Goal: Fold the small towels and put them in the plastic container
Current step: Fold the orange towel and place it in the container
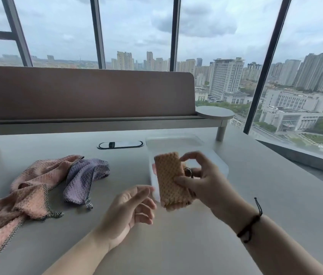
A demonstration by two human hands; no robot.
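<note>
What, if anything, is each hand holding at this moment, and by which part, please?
The right hand pinches the folded orange towel by its right long edge, above the plastic container. The left hand is open and holds nothing.

Both forearms are bare, no sleeves showing. A dark knotted cord bracelet [250, 223] circles the right wrist, loose end sticking up.

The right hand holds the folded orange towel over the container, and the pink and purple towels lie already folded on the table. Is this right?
Not quite. The head view shows the pink towel and purple towel lying crumpled, not folded, on the table. The right hand does hold the folded orange towel over the container.
</note>
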